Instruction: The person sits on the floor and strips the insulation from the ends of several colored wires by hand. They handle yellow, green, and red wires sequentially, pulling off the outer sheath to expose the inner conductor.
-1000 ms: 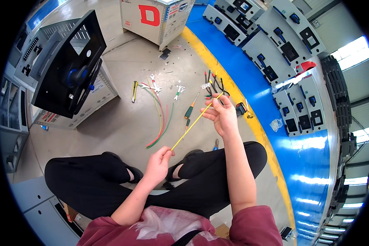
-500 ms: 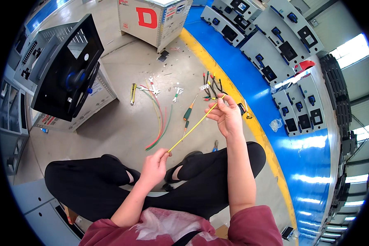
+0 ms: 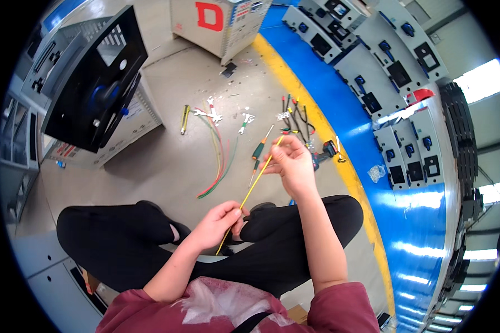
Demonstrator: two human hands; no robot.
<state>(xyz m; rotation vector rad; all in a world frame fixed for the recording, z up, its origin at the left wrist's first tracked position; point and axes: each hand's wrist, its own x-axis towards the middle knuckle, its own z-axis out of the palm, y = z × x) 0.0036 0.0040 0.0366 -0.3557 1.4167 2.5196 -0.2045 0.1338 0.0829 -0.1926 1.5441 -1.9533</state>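
A thin yellow wire (image 3: 255,181) runs taut and slanting between my hands, above the floor in front of my crossed legs. My left hand (image 3: 216,223) pinches it lower down, and a short tail hangs past the fingers toward my lap. Higher and to the right, my right hand (image 3: 292,165) grips the wire near its upper end between thumb and fingers. Beyond the wire lie a green-handled screwdriver (image 3: 258,150) and a smaller one, partly hidden behind it. A cordless drill (image 3: 328,150) sits just right of my right hand, partly covered by it.
On the floor lie red, green and yellow wires (image 3: 219,176), wrenches (image 3: 214,115), a yellow-handled tool (image 3: 185,120) and black cables with coloured ends (image 3: 299,117). A cabinet with a black door (image 3: 89,94) stands left; a crate (image 3: 228,36) stands ahead. Grey panels (image 3: 394,72) stand right.
My right hand has come down and left, and my left hand now holds the wire farther from its lower end. A tail shows below it. More of the drill is visible.
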